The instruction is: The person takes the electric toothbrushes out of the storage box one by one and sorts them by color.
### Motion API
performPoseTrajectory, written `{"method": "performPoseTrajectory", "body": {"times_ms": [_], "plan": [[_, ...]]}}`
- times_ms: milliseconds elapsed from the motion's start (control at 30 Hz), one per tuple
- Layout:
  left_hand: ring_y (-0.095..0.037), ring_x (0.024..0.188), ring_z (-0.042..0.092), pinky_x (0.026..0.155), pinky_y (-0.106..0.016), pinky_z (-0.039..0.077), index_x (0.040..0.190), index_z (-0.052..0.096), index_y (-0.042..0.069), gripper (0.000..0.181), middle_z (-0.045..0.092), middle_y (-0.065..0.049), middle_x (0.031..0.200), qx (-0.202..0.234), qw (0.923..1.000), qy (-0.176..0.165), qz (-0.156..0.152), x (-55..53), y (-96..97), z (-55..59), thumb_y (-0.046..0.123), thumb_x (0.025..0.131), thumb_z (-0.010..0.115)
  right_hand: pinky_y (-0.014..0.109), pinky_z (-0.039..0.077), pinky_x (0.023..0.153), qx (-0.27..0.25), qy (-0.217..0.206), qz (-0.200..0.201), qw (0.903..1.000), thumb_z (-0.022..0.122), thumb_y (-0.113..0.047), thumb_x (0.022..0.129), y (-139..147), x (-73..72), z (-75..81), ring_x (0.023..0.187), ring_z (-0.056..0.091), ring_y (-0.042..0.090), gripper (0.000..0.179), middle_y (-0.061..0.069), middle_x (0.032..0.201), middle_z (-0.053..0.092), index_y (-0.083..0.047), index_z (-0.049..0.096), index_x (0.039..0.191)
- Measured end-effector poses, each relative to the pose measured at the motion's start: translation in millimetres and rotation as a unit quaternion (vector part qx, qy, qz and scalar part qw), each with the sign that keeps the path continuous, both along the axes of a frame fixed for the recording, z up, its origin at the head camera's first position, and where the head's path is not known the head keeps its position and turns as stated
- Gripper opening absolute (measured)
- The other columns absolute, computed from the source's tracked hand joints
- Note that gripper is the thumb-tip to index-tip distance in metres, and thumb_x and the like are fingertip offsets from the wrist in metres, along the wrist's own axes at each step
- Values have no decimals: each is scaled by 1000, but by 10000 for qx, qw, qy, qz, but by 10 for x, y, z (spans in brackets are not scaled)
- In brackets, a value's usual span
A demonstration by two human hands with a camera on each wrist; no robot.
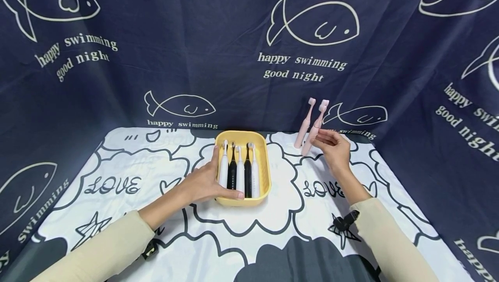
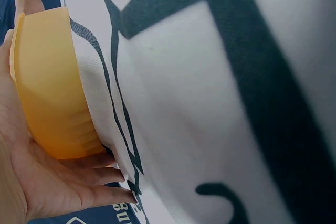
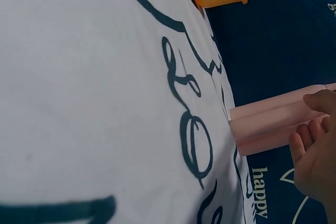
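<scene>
My left hand (image 1: 206,182) holds a yellow plastic basket (image 1: 267,173) at its left side, thumb across the front rim and fingers along the wall. White electric toothbrushes (image 1: 224,169) and black ones (image 1: 231,173) lie side by side in it, heads toward the back. To the right, my right hand (image 1: 334,147) pinches a pink electric toothbrush (image 1: 313,134) by its handle, between thumb and fingers. Another pink electric toothbrush (image 1: 303,131) stands upright just left of it. A third pink head (image 1: 325,102) shows behind. In the right wrist view, the pink handles (image 3: 273,116) stand close together on the cloth.
A white cloth (image 1: 148,178) with black cartoon outlines and lettering covers the table. Dark blue fabric (image 1: 234,56) with fish drawings hangs right behind the basket and the pink toothbrushes, and on both sides. Beige sleeves (image 1: 105,247) cover the forearms.
</scene>
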State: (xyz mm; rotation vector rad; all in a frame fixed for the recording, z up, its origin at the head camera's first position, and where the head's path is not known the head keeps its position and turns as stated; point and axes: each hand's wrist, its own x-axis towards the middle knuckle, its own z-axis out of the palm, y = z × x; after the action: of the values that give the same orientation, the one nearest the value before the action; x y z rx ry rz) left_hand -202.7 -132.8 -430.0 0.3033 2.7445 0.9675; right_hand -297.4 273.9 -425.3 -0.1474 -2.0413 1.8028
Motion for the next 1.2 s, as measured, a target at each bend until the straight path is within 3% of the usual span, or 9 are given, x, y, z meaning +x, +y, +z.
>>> {"method": "performPoseTrajectory", "body": {"times_ms": [200, 467, 667, 867, 1200], "plan": [[-36, 141, 66, 114, -56, 55, 181, -18, 23, 178, 42, -25, 179, -9, 10000, 0, -4, 4, 4, 5, 95, 60, 91, 9, 58, 82, -6, -190, -55, 9998, 91, 5, 90, 58, 56, -65, 87, 75, -7, 44, -21, 90, 79, 5, 75, 130], [-37, 145, 64, 115, -57, 54, 181, -19, 25, 178, 40, -24, 180, 13, 10000, 3, -21, -6, 3, -3, 95, 60, 91, 10, 58, 82, 396, -868, 231, 9952, 92, -4, 93, 117, 179, -40, 86, 74, -8, 30, -26, 86, 77, -12, 78, 119], [-37, 147, 63, 116, -58, 53, 181, -19, 25, 178, 40, -23, 181, 36, 10000, -7, -32, -16, -2, -10, 95, 59, 91, 14, 61, 82, 519, -1403, 716, 9862, 89, -8, 96, 107, 254, -11, 86, 74, -8, 46, -25, 89, 78, 2, 72, 137], [-37, 146, 64, 115, -57, 54, 181, -19, 25, 179, 41, -24, 180, -3, 10000, 20, -30, -19, -11, -14, 95, 59, 91, 15, 62, 87, 440, -1537, 1187, 9800, 81, -5, 101, 64, 269, -23, 90, 74, -6, 52, -23, 97, 78, 7, 63, 149], [-38, 149, 61, 117, -58, 53, 181, -18, 24, 179, 37, -24, 182, -8, 10000, -26, -8, -11, -7, -16, 95, 59, 91, 20, 63, 90, 562, -1544, 1514, 9747, 84, -9, 100, -56, 280, -39, 91, 76, -4, 51, -22, 96, 78, 7, 65, 146]]}}
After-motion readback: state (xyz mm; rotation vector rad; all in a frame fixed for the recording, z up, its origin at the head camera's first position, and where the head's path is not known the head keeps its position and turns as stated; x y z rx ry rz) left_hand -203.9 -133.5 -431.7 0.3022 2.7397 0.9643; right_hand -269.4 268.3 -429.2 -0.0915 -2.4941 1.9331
